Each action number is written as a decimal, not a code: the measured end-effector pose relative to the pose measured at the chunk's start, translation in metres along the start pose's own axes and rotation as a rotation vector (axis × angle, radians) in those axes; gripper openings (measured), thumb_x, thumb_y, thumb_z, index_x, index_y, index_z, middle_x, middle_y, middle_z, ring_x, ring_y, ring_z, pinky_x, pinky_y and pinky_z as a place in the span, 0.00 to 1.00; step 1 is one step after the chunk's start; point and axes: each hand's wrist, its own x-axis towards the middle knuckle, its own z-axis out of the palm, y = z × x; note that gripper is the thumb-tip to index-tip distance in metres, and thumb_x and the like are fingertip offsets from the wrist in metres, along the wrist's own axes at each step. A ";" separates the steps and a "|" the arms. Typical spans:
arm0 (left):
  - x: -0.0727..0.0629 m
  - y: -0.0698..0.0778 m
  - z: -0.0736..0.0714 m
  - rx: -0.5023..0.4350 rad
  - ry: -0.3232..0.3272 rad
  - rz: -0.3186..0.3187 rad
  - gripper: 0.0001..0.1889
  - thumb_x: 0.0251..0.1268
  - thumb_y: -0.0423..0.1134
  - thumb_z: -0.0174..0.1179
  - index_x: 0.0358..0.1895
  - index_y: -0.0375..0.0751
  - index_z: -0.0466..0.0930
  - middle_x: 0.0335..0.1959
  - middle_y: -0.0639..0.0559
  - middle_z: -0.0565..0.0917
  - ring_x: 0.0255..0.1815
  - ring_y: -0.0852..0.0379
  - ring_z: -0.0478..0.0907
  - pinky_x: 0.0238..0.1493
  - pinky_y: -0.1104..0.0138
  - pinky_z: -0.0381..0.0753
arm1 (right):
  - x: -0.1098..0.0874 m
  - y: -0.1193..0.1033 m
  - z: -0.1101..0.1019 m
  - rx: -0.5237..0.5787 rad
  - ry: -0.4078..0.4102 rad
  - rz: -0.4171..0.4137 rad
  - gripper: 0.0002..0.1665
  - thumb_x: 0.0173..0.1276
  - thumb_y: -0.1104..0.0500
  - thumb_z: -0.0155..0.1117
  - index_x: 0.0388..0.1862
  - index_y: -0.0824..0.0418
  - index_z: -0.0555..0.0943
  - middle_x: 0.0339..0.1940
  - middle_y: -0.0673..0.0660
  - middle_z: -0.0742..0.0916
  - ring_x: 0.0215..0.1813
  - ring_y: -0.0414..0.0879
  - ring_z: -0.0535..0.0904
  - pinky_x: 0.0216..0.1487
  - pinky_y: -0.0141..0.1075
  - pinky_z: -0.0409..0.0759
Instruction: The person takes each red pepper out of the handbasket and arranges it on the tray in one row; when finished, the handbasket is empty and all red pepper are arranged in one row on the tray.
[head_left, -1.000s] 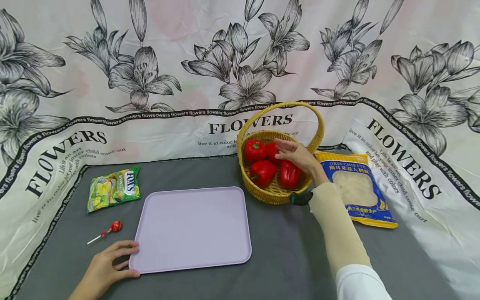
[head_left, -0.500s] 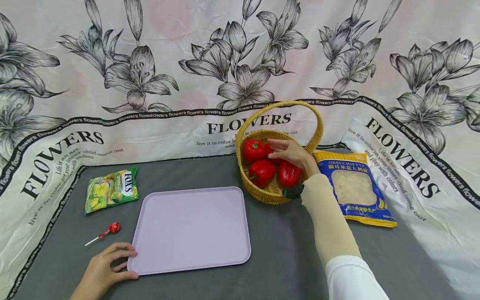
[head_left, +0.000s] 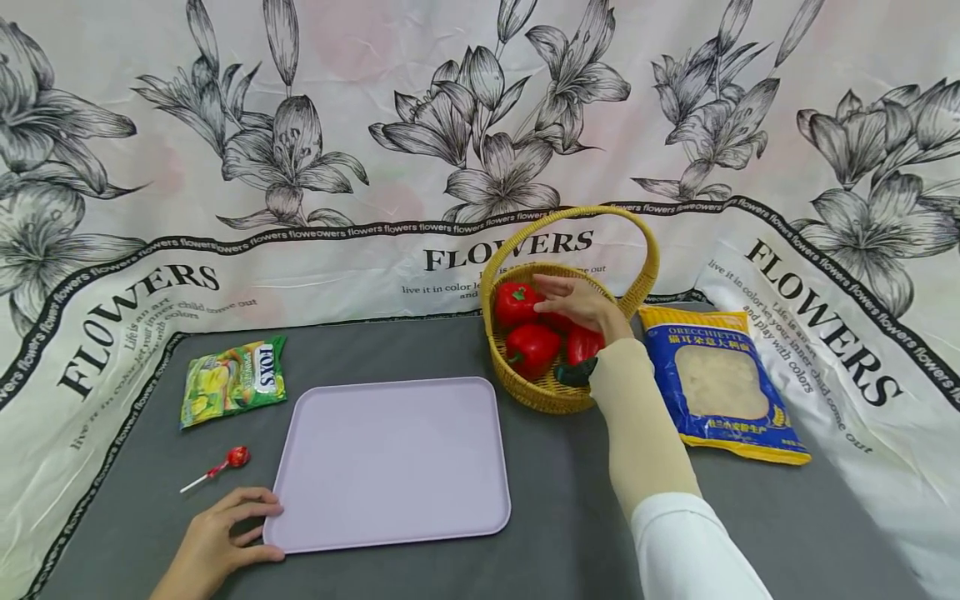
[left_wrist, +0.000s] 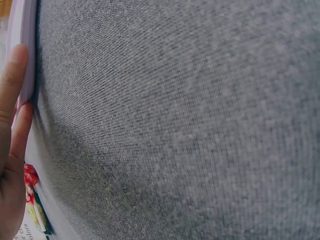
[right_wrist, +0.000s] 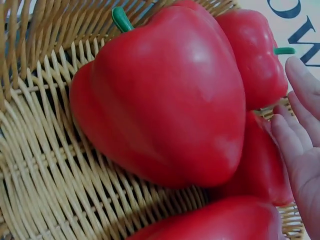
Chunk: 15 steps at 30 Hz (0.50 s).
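Observation:
A yellow wicker basket [head_left: 551, 393] with a hoop handle stands at the back of the grey table and holds several red bell peppers [head_left: 534, 348]. My right hand [head_left: 573, 302] reaches into it under the handle, fingers straight and spread over the rear peppers. In the right wrist view the fingers [right_wrist: 300, 140] lie beside a large red pepper [right_wrist: 165, 100], with another pepper [right_wrist: 255, 55] behind, all on the wicker basket [right_wrist: 45, 175]. My left hand [head_left: 225, 529] rests on the table at the near left corner of a lilac tray [head_left: 390, 462]. Its fingers [left_wrist: 12, 90] lie straight against the tray's edge [left_wrist: 22, 50].
A green candy bag [head_left: 232, 379] and a red lollipop [head_left: 236, 457] lie left of the tray. A blue and yellow pasta bag [head_left: 720, 383] lies right of the basket. Flower-printed cloth [head_left: 300, 167] hangs behind and drapes both table sides. Grey cloth [left_wrist: 175, 125] covers the table.
My right hand has moved a little further left and deeper over the peppers in the basket. The left hand stays at the tray's corner.

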 end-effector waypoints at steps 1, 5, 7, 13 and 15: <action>0.000 0.000 0.000 -0.011 0.002 0.019 0.24 0.20 0.30 0.80 0.33 0.38 0.84 0.41 0.52 0.79 0.45 0.80 0.71 0.32 0.78 0.82 | 0.001 0.001 0.000 -0.007 -0.007 0.001 0.37 0.68 0.72 0.57 0.74 0.65 0.57 0.76 0.60 0.59 0.76 0.51 0.50 0.72 0.45 0.59; -0.001 -0.001 0.000 -0.026 -0.006 0.051 0.22 0.21 0.29 0.80 0.31 0.41 0.84 0.41 0.54 0.79 0.45 0.79 0.72 0.31 0.80 0.82 | 0.006 0.001 0.005 -0.058 -0.024 0.022 0.39 0.68 0.71 0.59 0.75 0.63 0.58 0.76 0.61 0.59 0.77 0.53 0.48 0.73 0.47 0.59; -0.001 -0.001 0.000 -0.029 -0.014 0.062 0.21 0.22 0.29 0.80 0.30 0.42 0.84 0.42 0.53 0.80 0.46 0.79 0.72 0.31 0.80 0.81 | 0.007 0.000 0.008 -0.088 -0.017 0.033 0.40 0.67 0.70 0.61 0.75 0.61 0.58 0.76 0.61 0.60 0.77 0.54 0.49 0.73 0.48 0.59; -0.001 -0.002 0.000 0.010 -0.033 0.036 0.21 0.25 0.33 0.80 0.32 0.44 0.84 0.49 0.49 0.80 0.51 0.81 0.69 0.33 0.81 0.81 | 0.013 0.000 0.014 -0.181 0.029 0.035 0.40 0.65 0.68 0.64 0.74 0.59 0.61 0.72 0.63 0.66 0.74 0.55 0.57 0.72 0.48 0.62; 0.000 -0.003 0.000 0.027 -0.035 0.019 0.21 0.25 0.34 0.80 0.33 0.44 0.85 0.49 0.47 0.80 0.51 0.81 0.69 0.33 0.81 0.81 | 0.014 0.001 0.016 -0.196 0.044 0.027 0.39 0.64 0.67 0.66 0.73 0.60 0.63 0.71 0.64 0.68 0.72 0.55 0.60 0.71 0.48 0.63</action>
